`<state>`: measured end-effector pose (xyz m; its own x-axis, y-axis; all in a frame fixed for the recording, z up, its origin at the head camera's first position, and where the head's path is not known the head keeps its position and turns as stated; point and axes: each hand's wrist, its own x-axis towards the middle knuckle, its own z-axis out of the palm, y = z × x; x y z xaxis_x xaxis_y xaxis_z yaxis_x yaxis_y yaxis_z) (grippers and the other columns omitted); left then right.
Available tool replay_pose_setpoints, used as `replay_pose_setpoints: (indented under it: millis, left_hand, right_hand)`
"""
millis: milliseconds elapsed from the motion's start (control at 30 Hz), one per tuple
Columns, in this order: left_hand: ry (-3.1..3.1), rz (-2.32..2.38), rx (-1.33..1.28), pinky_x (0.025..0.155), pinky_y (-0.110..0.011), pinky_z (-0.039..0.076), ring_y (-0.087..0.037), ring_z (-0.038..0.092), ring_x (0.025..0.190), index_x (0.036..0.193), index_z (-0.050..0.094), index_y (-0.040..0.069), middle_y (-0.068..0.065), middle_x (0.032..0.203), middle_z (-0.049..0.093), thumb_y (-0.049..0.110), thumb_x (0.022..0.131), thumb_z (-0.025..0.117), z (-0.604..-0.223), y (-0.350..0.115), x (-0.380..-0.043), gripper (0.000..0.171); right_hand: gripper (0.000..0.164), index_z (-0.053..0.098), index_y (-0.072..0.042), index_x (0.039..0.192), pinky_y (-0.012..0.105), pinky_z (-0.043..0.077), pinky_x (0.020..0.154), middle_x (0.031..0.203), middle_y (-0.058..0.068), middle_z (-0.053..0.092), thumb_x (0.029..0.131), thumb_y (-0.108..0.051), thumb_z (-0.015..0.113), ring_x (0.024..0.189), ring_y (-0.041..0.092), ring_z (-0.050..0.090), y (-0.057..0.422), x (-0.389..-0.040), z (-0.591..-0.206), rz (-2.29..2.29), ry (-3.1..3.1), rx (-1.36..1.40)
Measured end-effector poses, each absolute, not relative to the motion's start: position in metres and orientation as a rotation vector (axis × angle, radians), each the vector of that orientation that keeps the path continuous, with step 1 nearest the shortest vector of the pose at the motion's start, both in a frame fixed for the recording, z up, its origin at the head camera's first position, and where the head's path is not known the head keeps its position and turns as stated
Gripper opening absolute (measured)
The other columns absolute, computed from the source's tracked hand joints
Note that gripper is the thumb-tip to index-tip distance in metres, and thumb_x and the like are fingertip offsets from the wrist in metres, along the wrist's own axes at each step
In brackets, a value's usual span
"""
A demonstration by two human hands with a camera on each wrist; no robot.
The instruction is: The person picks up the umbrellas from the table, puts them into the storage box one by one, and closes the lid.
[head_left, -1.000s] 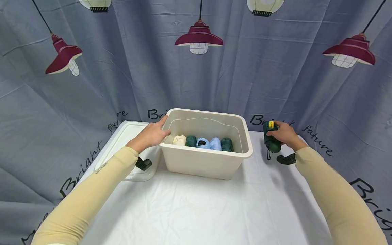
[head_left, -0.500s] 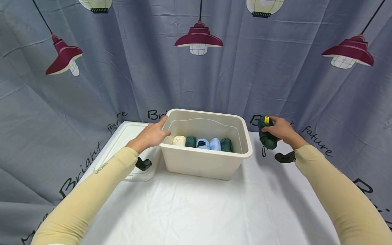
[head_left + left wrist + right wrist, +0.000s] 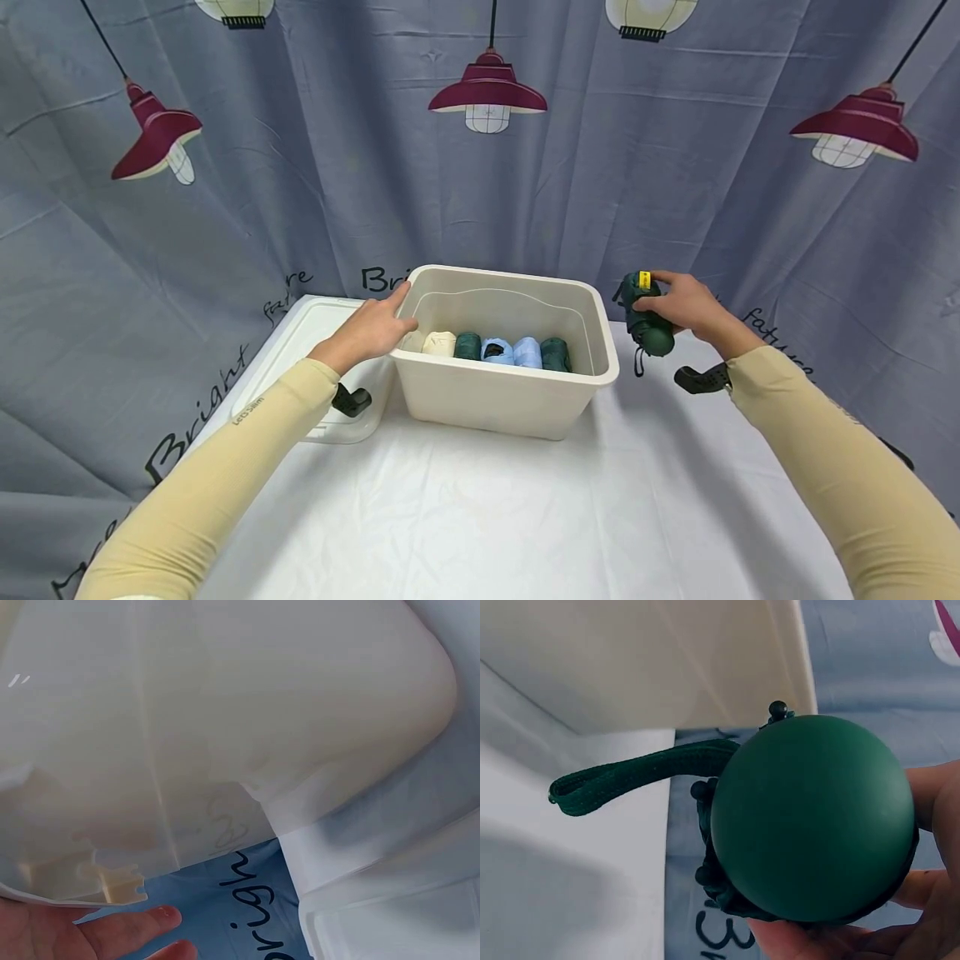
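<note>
My right hand (image 3: 692, 307) grips a folded dark green umbrella (image 3: 649, 323) above the table, right of a cream plastic bin (image 3: 487, 400). The umbrella bears a yellow tag near its far end, and a wrist strap hangs at its near end. In the right wrist view, its round end cap (image 3: 814, 817) and looped strap (image 3: 641, 771) show, with fingers curled behind. My left hand (image 3: 371, 333) rests on the bin's left rim, index finger and thumb extended. In the left wrist view, straight fingers (image 3: 124, 930) lie beside the rim, outside the bin wall (image 3: 247, 697).
Inside the bin stands a row of rolled bundles: a cream one (image 3: 438, 344), a green one (image 3: 467, 346), blue ones (image 3: 528, 353) and another green one (image 3: 556, 355). The white lid (image 3: 322, 321) lies left of the bin on a white tablecloth (image 3: 487, 508). A grey-blue curtain (image 3: 360, 183) hangs behind.
My right hand has carried the green umbrella left and slightly up, closer to the bin. My left hand and the bin have stayed in place.
</note>
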<state>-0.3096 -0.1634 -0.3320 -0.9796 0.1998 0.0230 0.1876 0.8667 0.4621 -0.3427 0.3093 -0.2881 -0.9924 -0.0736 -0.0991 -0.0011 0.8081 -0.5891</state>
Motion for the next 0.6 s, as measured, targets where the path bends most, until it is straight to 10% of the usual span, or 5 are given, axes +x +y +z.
replay_pose_setpoints:
  millis: [600]
  left_hand:
    - [3.060, 0.679, 0.308, 0.090, -0.049, 0.047, -0.033, 0.056, 0.108, 0.164, 0.015, 0.020, -0.028, 0.136, 0.058, 0.040, 0.096, 0.047, -0.333, -0.164, -0.310, 0.077]
  right_hand:
    - [0.086, 0.019, -0.005, 0.161, 0.040, 0.060, 0.071, 0.138, 0.035, 0.048, 0.094, -0.036, 0.064, 0.102, 0.037, 0.065, 0.274, -0.337, -0.260, -0.836, 2.908, -0.116]
